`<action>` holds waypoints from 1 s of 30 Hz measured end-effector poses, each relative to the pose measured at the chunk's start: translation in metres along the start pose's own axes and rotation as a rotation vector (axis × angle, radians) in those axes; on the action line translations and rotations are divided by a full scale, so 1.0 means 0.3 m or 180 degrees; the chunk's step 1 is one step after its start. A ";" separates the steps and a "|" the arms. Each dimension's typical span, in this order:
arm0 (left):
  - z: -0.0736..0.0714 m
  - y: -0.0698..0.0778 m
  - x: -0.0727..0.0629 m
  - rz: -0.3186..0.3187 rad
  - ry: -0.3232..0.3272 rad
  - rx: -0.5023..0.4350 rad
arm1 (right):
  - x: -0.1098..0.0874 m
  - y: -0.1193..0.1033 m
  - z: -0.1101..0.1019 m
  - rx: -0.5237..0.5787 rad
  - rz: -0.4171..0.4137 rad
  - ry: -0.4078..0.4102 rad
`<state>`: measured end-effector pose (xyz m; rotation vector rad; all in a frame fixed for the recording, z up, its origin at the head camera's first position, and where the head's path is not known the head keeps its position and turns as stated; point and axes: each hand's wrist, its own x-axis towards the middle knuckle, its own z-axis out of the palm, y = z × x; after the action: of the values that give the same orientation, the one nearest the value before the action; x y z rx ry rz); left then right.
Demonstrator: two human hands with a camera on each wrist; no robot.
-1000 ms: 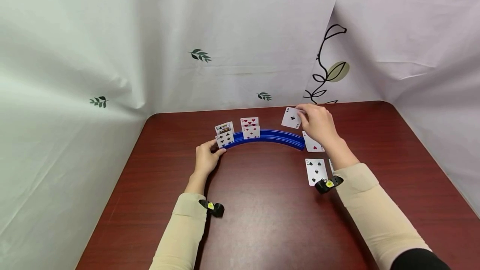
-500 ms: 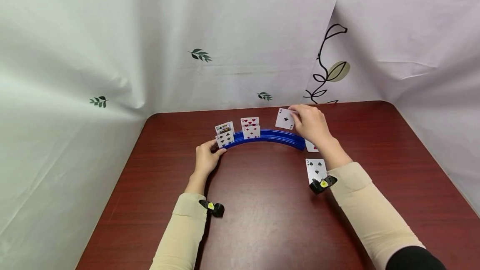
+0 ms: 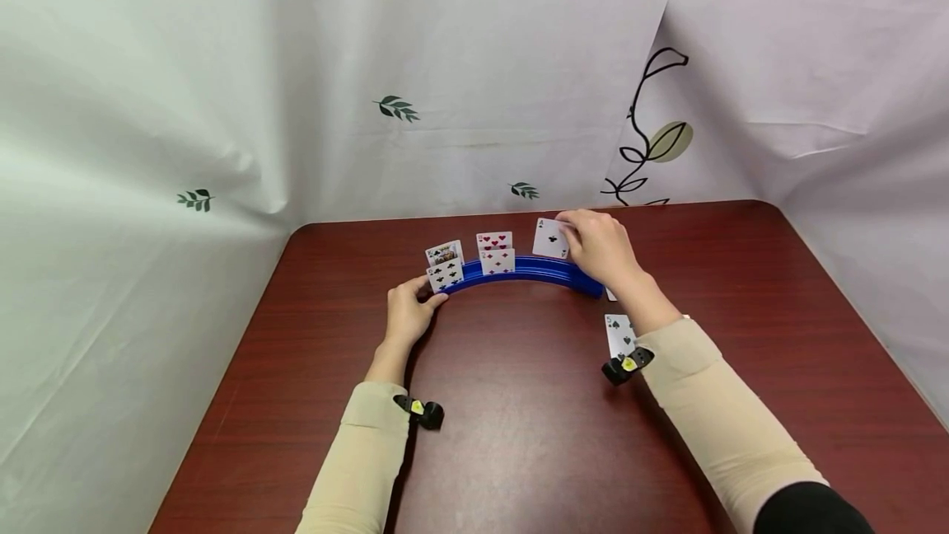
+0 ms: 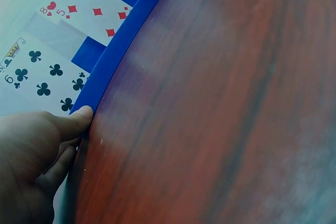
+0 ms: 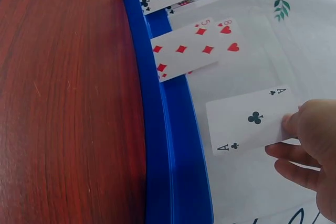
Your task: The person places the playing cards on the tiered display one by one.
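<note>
A curved blue card holder [image 3: 552, 270] stands on the table, and my left hand [image 3: 408, 314] grips its left end between thumb and fingers. My right hand [image 3: 602, 247] pinches the ace of clubs [image 5: 252, 119] by its edge, with the card just behind the holder's right half. At the holder's left end the six of clubs [image 4: 44, 74] stands in front of a king [image 3: 442, 251]. Further right, the five of diamonds [image 5: 181, 49] stands before the eight of hearts [image 5: 231, 38].
The five of spades [image 3: 619, 336] lies on the table [image 3: 504, 402], partly under my right wrist. Another card [image 3: 611, 295] peeks out beside the holder's right end, mostly hidden by my forearm. A white printed curtain [image 3: 474, 147] hangs behind the table.
My right hand has moved left with the ace of clubs, from beyond the holder's right end to behind its right half. My left hand has stayed on the holder.
</note>
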<state>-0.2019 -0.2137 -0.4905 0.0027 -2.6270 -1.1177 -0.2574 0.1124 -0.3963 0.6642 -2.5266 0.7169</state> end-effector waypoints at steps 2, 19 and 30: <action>0.001 0.000 -0.001 0.0002 0.0004 -0.0003 | 0.001 -0.004 0.007 0.0009 -0.0028 -0.0006; 0.007 -0.004 0.001 0.0039 -0.0019 -0.0015 | 0.003 -0.007 0.044 -0.0040 -0.0046 -0.0172; 0.000 -0.004 0.001 0.0033 -0.0009 0.0015 | -0.010 0.005 0.052 -0.0014 -0.0084 -0.0563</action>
<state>-0.2022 -0.2147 -0.4913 -0.0114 -2.6290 -1.1090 -0.2599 0.1054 -0.4104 0.7898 -2.6728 0.6696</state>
